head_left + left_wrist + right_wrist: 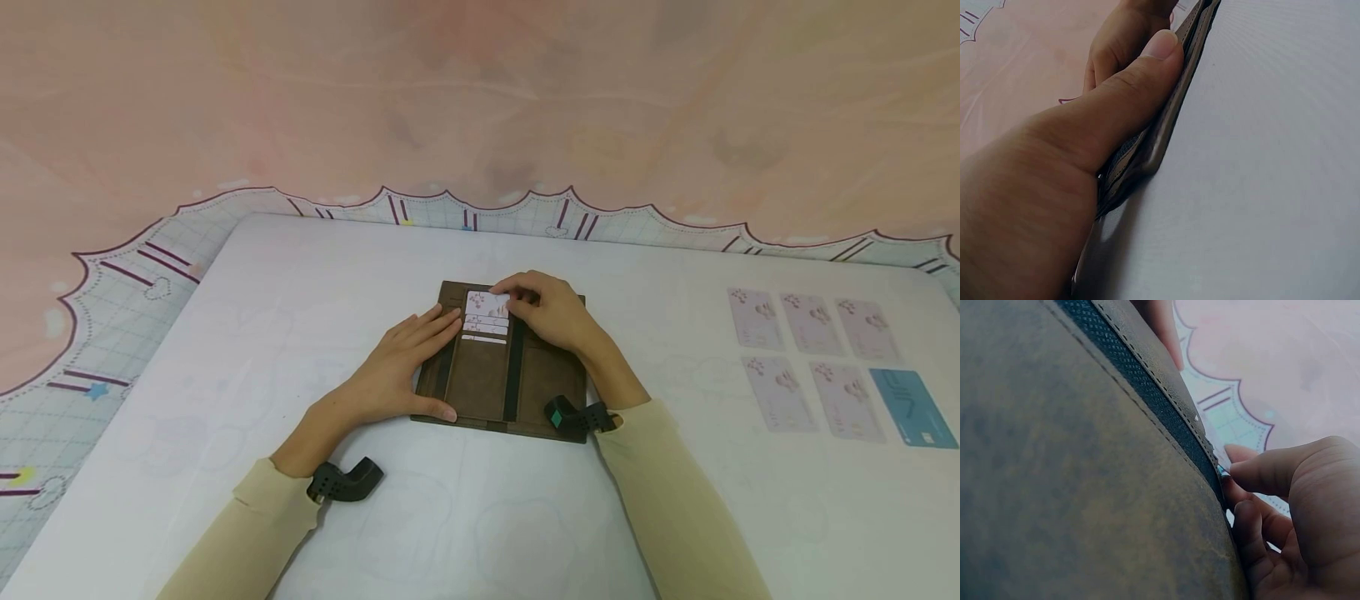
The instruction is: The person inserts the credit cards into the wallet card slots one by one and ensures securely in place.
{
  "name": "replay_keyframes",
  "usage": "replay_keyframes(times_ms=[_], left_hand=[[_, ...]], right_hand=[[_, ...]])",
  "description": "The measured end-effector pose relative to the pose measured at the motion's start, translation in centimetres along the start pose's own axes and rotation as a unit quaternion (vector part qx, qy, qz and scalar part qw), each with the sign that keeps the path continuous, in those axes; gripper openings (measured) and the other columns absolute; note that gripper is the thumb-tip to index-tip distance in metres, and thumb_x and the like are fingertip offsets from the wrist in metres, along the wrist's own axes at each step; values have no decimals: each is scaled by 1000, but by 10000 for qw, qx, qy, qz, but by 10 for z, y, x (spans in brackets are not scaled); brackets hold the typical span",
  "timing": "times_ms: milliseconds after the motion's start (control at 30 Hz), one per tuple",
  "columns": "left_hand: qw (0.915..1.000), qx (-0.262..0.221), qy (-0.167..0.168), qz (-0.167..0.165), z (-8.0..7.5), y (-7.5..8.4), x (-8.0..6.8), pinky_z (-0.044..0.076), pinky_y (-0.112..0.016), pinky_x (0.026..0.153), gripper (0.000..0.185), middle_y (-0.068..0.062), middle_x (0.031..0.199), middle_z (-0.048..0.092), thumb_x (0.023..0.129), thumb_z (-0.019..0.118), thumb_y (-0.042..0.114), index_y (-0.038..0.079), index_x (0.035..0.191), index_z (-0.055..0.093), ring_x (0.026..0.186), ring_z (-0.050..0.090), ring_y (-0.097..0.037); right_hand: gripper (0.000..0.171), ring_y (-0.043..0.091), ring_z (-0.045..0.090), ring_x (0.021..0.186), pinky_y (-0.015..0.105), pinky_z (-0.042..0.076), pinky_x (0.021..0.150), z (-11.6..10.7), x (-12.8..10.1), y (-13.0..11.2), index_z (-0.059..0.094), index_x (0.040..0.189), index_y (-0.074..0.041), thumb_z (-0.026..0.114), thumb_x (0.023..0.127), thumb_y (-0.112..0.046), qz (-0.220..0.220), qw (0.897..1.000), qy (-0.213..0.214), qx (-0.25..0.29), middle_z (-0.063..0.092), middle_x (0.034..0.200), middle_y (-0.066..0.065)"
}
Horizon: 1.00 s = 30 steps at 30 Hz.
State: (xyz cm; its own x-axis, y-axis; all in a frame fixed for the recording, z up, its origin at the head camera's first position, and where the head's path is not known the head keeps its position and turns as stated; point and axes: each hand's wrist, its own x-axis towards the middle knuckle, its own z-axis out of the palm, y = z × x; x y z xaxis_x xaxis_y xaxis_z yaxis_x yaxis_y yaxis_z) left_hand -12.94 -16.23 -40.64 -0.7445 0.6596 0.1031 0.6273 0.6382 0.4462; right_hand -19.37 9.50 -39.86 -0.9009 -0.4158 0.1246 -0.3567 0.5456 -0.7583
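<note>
A brown leather wallet (476,379) lies unfolded on the white table, with dark elastic strips along its panels. Several pale patterned cards sit in the slots of its middle panel, their upper edges showing in steps. My left hand (401,358) rests over the wallet's left side, fingers extended and thumb (1141,69) pressing near the lower edge. At the upper part of the middle panel, my right hand (551,308) pinches the topmost card (483,303) by its right side between thumb and fingers. In the right wrist view, the wallet (1085,456) hides most of that card.
To the right, several pale pink cards (756,318) lie in two rows, with one blue card (911,408) at the end of the nearer row. A peach-coloured cloth with a scalloped border (420,208) runs behind the table (300,275). Each wrist wears a black camera band (345,482).
</note>
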Motion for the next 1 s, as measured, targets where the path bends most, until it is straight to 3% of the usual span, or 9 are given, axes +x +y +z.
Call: replay_keyframes(times_ms=[367, 1000], left_hand=[[10000, 25, -6, -37, 0, 0, 0, 6, -45, 116, 113, -7, 157, 21, 65, 82, 55, 5, 151, 26, 145, 7, -25], [10000, -14, -44, -35, -3, 3, -1, 6, -45, 116, 112, -7, 158, 20, 67, 81, 54, 5, 151, 25, 145, 7, -26]], right_hand=[[24, 20, 52, 84, 35, 45, 73, 0, 0, 0, 72, 111, -15, 55, 95, -7, 68, 10000, -35, -9, 62, 99, 3], [25, 17, 57, 96, 37, 47, 85, -2, 0, 2, 77, 99, -15, 54, 96, -6, -194, 9998, -79, -40, 64, 101, 2]])
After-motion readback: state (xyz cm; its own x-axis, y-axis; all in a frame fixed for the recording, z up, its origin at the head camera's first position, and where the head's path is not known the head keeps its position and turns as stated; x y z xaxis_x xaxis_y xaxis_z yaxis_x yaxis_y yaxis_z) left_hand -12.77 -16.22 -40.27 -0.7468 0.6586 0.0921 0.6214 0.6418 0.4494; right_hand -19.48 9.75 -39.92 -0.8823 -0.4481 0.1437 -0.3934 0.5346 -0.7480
